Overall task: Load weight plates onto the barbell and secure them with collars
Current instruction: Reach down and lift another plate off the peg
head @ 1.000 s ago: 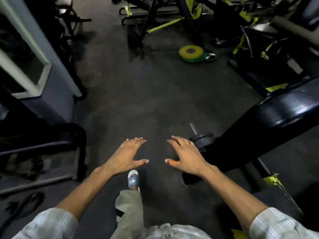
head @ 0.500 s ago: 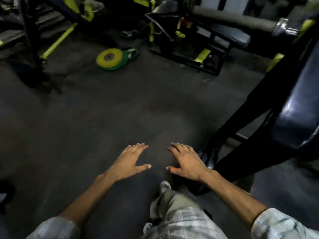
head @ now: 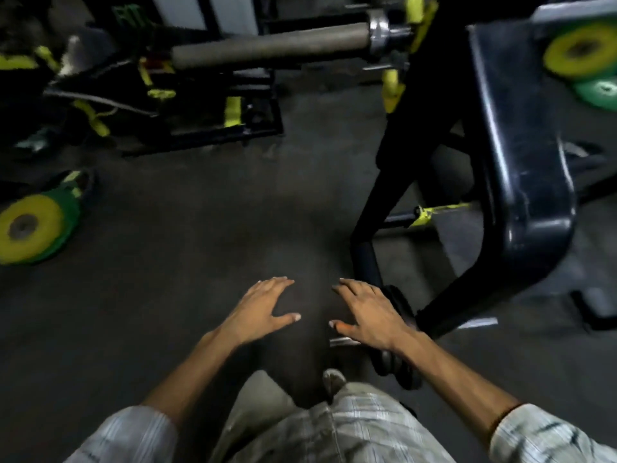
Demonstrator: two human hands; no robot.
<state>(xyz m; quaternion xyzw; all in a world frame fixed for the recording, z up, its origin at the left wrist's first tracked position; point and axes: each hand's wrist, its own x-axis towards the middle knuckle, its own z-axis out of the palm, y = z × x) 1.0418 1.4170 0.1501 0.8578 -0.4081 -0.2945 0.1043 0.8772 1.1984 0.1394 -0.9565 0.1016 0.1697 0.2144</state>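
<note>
While held palm-down above floor (head: 167, 295), left hand (head: 263, 310), right hand (head: 369, 315) splayed, empty.

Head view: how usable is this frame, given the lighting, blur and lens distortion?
Head view: dim, the floor murky; left hand and right hand fairly sharp; yellow plate and the rack's plates smeared by motion blur; wide-angle bending curves the bench pad near the edge.

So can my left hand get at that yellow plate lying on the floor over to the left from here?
Probably not yet. The left hand is open and empty, and bare floor lies between it and the yellow plate, but the plate looks beyond arm's reach.
</note>
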